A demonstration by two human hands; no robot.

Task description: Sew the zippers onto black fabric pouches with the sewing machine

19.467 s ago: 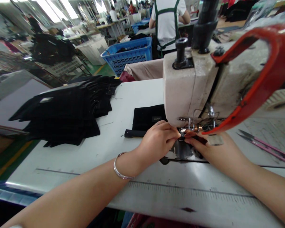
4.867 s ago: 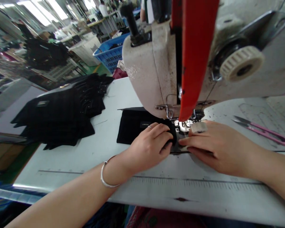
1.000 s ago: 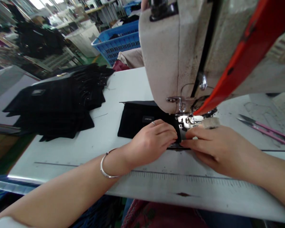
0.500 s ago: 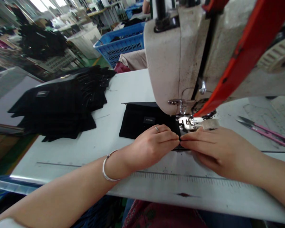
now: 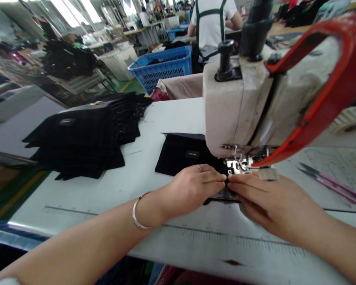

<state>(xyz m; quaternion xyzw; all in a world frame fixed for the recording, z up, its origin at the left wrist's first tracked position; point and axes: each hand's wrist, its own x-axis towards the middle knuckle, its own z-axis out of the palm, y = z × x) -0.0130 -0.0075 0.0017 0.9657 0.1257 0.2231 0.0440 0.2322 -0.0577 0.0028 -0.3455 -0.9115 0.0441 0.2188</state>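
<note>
Fingertips of my left hand and right hand meet and pinch the near edge of the black fabric piece, which lies flat mid-bench, running under the presser foot of the sewing machine. Toward the bench's left edge sits a stack of black pieces. Pink thread snips lie near the right edge. Beyond the far edge, a blue basket holds dark cloth.

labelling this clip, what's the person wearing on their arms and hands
Both forearms are bare, no sleeves or gloves in view. The left hand has a thin silver bangle on the wrist and a small ring on one finger. The right hand shows no jewellery.
</note>
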